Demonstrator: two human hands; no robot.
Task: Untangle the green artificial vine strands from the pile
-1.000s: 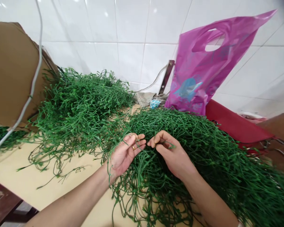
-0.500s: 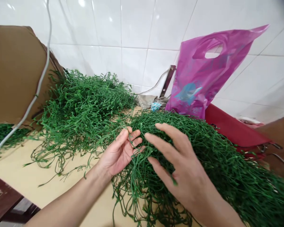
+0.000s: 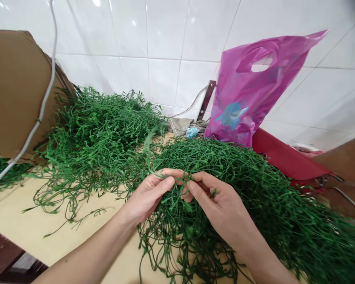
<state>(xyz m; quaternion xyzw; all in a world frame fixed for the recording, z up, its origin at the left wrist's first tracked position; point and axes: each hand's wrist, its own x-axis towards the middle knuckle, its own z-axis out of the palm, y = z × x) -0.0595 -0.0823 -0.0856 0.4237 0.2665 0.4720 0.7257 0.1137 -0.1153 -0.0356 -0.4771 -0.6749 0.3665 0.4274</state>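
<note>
Thin green artificial plant stems lie in a tangled heap [image 3: 219, 157] under and beyond both hands. Above its near edge, my left hand [image 3: 154, 191] pinches a green plant stem between thumb and forefinger. Close against it, my right hand [image 3: 215, 197] is closed in a pinch on the same stem, its fingertips almost touching those of the left. A small green tip also shows at the right palm. To the left sits a second, lighter pile of green stems [image 3: 106, 122]. Where one held stem ends and the heap begins, I cannot make out.
A cardboard box [image 3: 14, 94] stands at the left with a white cable [image 3: 45, 94] in front. A purple plastic bag [image 3: 254, 90] leans near the tiled wall, beside a red bag [image 3: 286, 157]. Loose strands lie on the pale tabletop [image 3: 85, 240].
My right hand has come from spread fingers to a pinch beside the left. My left hand has turned from palm-up and pinches a stem. The view has shifted slightly.
</note>
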